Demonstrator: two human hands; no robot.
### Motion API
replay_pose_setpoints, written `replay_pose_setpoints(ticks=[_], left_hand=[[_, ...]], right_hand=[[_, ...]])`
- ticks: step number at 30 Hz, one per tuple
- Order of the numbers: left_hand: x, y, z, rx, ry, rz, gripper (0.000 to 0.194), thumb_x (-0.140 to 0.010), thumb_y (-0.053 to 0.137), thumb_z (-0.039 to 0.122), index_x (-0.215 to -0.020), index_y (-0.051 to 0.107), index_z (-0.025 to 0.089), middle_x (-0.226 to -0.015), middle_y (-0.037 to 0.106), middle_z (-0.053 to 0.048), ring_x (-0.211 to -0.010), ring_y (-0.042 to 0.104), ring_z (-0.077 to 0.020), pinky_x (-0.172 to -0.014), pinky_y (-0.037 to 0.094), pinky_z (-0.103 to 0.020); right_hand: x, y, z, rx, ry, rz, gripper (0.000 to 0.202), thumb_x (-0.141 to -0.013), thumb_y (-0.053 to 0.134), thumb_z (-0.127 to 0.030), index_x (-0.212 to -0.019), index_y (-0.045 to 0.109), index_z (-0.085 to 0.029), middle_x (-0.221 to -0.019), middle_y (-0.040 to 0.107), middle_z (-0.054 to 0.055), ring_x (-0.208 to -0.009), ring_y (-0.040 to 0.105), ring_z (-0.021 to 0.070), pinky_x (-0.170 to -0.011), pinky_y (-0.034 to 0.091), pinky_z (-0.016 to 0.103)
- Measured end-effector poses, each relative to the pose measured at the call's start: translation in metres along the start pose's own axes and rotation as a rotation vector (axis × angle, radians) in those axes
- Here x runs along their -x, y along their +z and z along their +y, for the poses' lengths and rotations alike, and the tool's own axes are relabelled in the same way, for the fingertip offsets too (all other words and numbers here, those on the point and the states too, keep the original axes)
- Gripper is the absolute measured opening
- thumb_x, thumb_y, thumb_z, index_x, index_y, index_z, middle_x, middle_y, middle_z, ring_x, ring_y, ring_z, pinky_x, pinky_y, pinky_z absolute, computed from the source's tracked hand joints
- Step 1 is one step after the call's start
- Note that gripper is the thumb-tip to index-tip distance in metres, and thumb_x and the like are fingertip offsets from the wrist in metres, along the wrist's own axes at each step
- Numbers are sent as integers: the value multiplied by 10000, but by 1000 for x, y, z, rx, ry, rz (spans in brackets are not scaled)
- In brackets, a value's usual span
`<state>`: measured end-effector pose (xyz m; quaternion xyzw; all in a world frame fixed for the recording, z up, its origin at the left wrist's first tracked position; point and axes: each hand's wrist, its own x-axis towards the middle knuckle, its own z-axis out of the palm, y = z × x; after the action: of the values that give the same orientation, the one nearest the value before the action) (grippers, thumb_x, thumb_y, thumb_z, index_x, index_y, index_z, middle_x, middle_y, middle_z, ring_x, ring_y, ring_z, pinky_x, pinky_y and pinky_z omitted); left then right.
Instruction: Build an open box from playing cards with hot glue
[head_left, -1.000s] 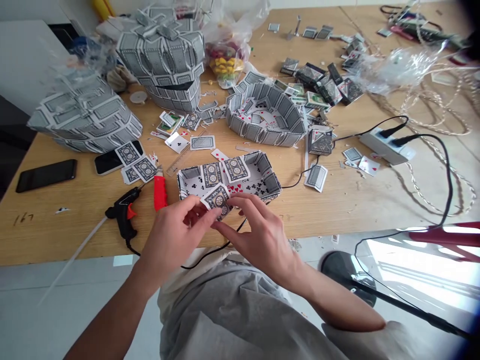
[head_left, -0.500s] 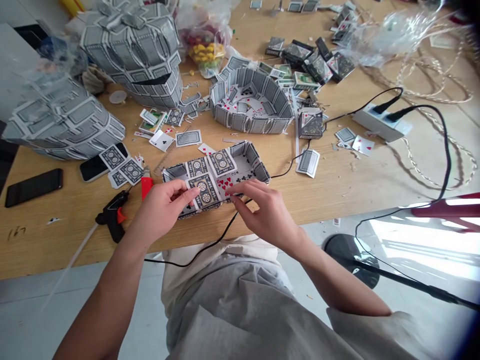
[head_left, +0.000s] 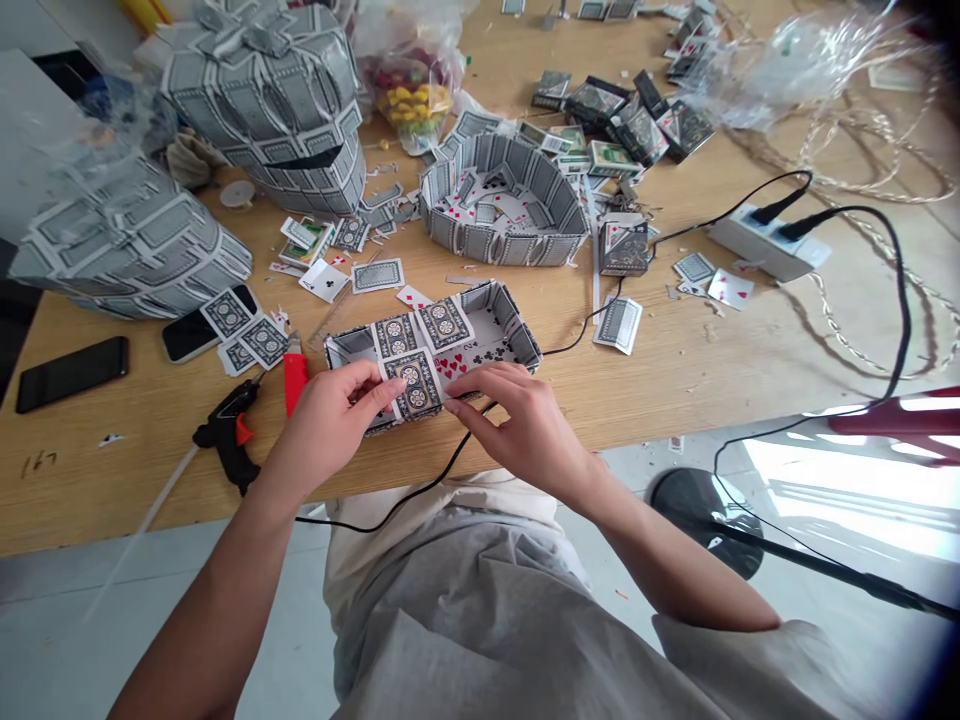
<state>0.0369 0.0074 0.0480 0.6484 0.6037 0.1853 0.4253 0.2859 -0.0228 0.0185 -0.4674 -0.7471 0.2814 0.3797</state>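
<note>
A long box made of playing cards (head_left: pixel 510 312) lies near the table's front edge, with patterned cards laid across its top. My left hand (head_left: pixel 337 405) pinches the left side of the front patterned card (head_left: pixel 415 387) between thumb and fingers. My right hand (head_left: pixel 517 415) has its fingertips together at that card's right edge, by the box's front wall. Two back cards (head_left: pixel 444 321) rest across the box behind it. Inside the box, red hearts and black clubs show. A black and orange glue gun (head_left: pixel 227 428) and a red-handled tool (head_left: pixel 295 378) lie to the left.
Large card-built shapes (head_left: pixel 135 245) stand at the left. Behind the box sits a heart-shaped card tray (head_left: pixel 506 240). Two phones, one here (head_left: pixel 73 374), lie left. A white power strip (head_left: pixel 769 245) with black cables is at the right; one cable passes the box.
The front patterned card has shifted slightly right along the box, with my left hand on it. My right fingertips have moved left and down to its edge.
</note>
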Motion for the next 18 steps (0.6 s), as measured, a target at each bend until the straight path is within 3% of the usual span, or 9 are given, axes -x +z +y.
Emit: replay_pose_setpoints(ticks=[11, 15, 18], left_hand=[[3, 4, 2, -109, 36, 36, 403, -1014, 671, 554, -785, 619, 226, -664, 583, 46, -609, 495, -143, -583, 364, -274], [12, 7, 8, -307, 79, 168, 312, -993, 748, 482, -833, 673, 225, -690, 661, 36, -603, 574, -151, -631, 411, -286], [22, 14, 9, -452, 174, 294, 221, -979, 793, 398, -899, 689, 220, -820, 736, 4, -693, 666, -168, -688, 458, -288]], right_hand=[[-6, 12, 1, 13, 13, 11, 65, -989, 817, -215, -985, 753, -223, -931, 816, 21, -912, 756, 227, -899, 522, 361], [-7, 13, 1, 37, 21, -4, 69, -993, 817, -231, -954, 759, -227, -886, 795, 16, -875, 740, 220, -876, 505, 359], [-7, 13, 0, 48, 31, -12, 69, -996, 810, -226, -945, 762, -225, -886, 782, 20, -858, 728, 214, -856, 502, 354]])
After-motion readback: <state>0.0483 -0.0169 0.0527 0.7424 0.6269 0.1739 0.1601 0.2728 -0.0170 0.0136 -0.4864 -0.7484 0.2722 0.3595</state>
